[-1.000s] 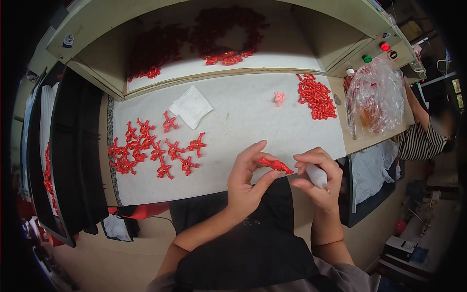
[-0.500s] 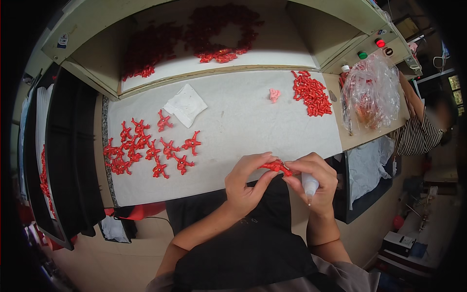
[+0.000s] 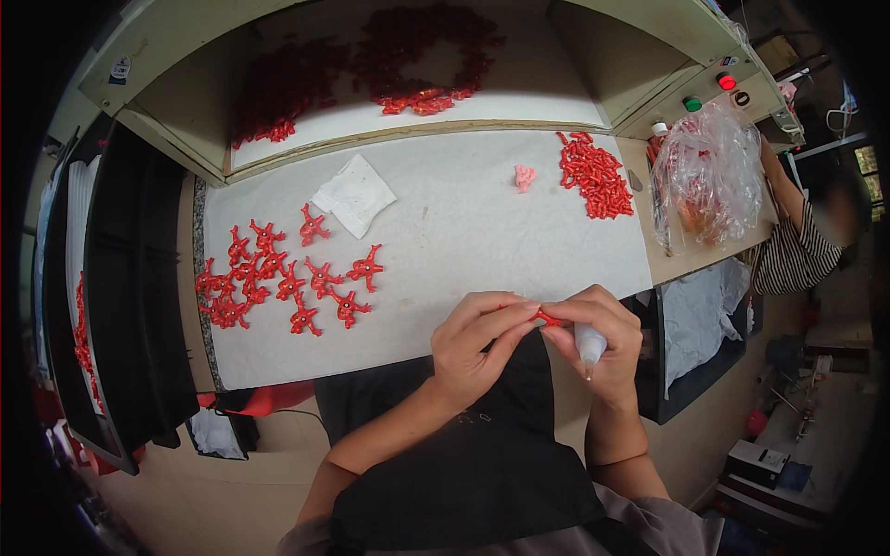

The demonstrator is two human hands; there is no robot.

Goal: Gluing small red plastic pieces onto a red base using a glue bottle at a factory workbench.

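Pinching a small red piece [image 3: 549, 319] between both hands, left hand [image 3: 477, 345] and right hand [image 3: 603, 341], which also grips a white applicator bottle [image 3: 590, 345], we risk dripping or fumbling it.

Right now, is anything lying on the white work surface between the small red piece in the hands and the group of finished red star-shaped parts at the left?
Nothing visible does. The left hand and right hand pinch the small red plastic piece; bare white work surface runs from there to the red star-shaped parts.
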